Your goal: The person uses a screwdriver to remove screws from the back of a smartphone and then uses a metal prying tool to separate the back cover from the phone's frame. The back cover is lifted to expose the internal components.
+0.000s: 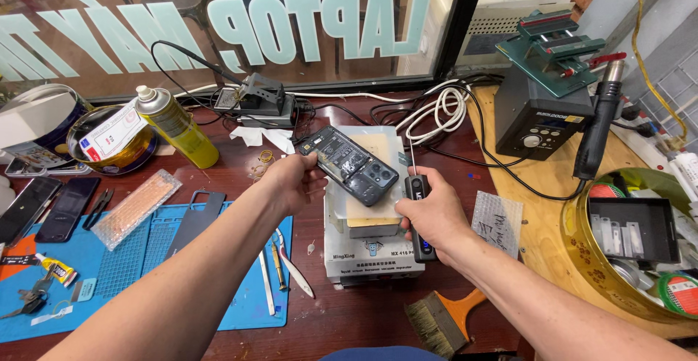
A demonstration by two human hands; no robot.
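Over white slab-shaped heating plate unit [372,248] at surface centre: your left hand [291,179] pinches black opened phone with exposed back internals [350,165] by near-left end. Phone's long axis runs diagonal, far-left to near-right, camera end toward right hand. Your right hand [436,215] wraps black pen-shaped powered screwdriver [419,212], thin bit up, just right of phone. Yellow spray can [177,126] stands far left; blue mat [156,266] lies near left; pale mirrored lettering spans window behind.

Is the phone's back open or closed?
Open. The phone in the left hand has no back cover: dark inner parts and the camera block show. The right hand holds a black electric screwdriver beside it.
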